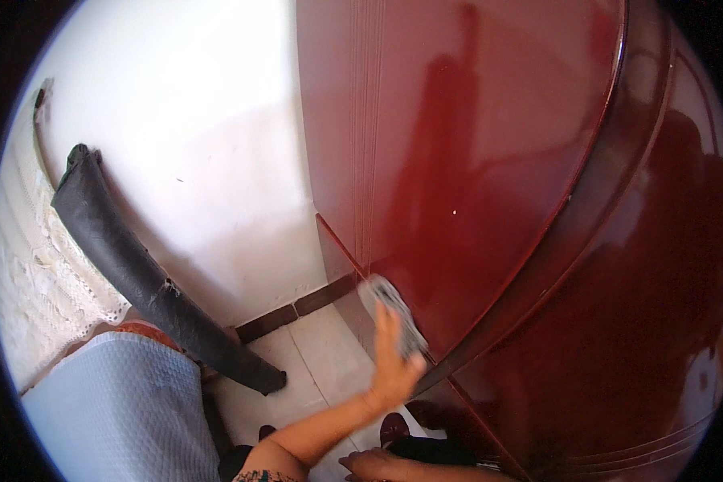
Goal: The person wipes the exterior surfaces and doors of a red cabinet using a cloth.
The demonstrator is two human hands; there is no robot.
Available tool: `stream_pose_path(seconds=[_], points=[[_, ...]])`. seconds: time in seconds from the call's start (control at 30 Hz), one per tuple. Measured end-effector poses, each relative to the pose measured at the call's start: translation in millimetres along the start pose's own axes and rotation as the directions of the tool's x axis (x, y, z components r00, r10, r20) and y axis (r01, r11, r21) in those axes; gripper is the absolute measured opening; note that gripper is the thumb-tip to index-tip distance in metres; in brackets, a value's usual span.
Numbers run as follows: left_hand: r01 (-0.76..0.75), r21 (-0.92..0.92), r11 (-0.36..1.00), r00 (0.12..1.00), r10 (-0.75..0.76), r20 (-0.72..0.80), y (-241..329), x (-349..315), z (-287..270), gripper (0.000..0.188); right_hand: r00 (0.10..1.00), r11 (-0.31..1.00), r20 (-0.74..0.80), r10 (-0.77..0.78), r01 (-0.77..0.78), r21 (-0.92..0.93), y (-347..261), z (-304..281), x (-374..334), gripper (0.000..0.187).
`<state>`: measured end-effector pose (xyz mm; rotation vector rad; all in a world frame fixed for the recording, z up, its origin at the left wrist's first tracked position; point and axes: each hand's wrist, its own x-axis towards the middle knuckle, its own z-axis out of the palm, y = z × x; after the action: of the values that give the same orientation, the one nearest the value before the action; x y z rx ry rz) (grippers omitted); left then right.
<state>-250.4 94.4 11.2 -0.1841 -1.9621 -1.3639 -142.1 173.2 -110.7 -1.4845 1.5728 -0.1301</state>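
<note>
Left grip [395, 371] holding a gray cloth [407, 323], which lies just ahead of it against the glossy red cabinet [490, 209]; right grip [369, 463] below, open or closed indeterminable.

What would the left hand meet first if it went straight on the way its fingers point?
Likely the glossy red panel, with the grey cloth under the left hand arriving first; blur and depth leave unclear whether the cloth touches it.
</note>
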Motion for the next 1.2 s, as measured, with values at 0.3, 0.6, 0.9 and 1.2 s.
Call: stream_pose_path(seconds=[0.3,0.6,0.9,1.2], points=[[-0.331,0.154,0.931,0.923,0.285,0.259,11.1,-49.1,13.3,0.068,0.999,1.000,-0.029,0.019,-0.020,-0.018,-11.3,-1.5,-9.0,0.041],[-0.070,0.024,0.997,0.980,0.073,-0.186,-26.1,104.7,-37.4,0.072,0.988,0.996,-0.126,-0.088,0.089,0.003,2.6,5.7,-11.2,0.034],[0.419,-0.418,0.806,0.859,-0.501,-0.105,-54.8,202.1,-99.4,0.082,0.973,0.994,-0.222,0.067,-0.085,-0.073,-4.8,3.1,-11.3,0.022],[-0.121,0.027,0.992,0.991,0.122,-0.052,-10.3,46.8,-8.5,0.083,0.970,0.995,-0.233,0.075,-0.089,-0.051,1.9,6.3,-6.9,0.028]])
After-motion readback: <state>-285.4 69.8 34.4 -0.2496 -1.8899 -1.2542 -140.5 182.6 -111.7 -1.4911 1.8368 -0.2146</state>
